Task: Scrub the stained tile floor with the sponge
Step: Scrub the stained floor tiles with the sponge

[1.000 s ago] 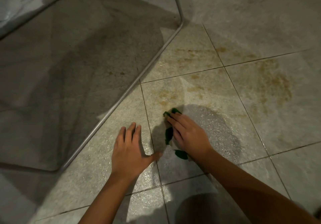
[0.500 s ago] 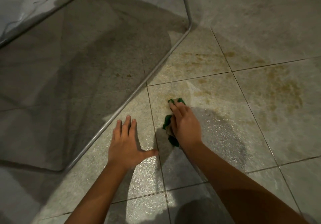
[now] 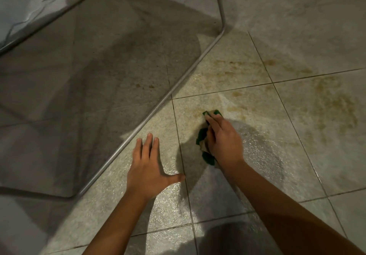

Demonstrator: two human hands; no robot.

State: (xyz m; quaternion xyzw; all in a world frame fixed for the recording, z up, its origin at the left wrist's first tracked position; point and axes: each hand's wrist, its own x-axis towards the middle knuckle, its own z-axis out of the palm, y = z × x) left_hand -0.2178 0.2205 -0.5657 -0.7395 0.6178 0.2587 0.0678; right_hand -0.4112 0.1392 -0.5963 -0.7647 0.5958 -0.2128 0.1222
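Sponge (image 3: 206, 136): green scouring face w/ tan foam core, crumpled, pressed flat on tile under right hand (image 3: 223, 142). Green corners seen beyond fingertips at approx. top edge and below heel of palm. Located on tile just right of grout line (image 3: 179, 136), at near edge of brown stain.

Change vs. 0.5 s ago: sponge and right hand are shifted further away from the body, up the tile, onto a pale streak of stain; more of the far green corner is exposed. Left hand placement is unchanged.

Right hand: fingers held together, curled down and clamped on sponge; knuckles up.

Left hand (image 3: 150, 167): laid palm-down on adjacent tile, nothing held; fingers extended, slightly apart, thumb splayed out w/ tip touching grout line.

Floor tiles (image 3: 267, 175): large square, beige-grey, grainy matte texture; a wet glossy patch is seen around and below the hands. Thin dark grout.

Stain (image 3: 334, 106): rusty brown-yellow, blotchy, spread across several tiles beyond and right of sponge; heaviest patch well right of it.

Metal tube frame (image 3: 158, 104): thin, round-section, silver, bent at corners; runs diagonally across floor, near left hand's fingertips, not touching. Area inside frame is darker.

White cord (image 3: 39, 11): thin, lying at upper left. No containers noted.
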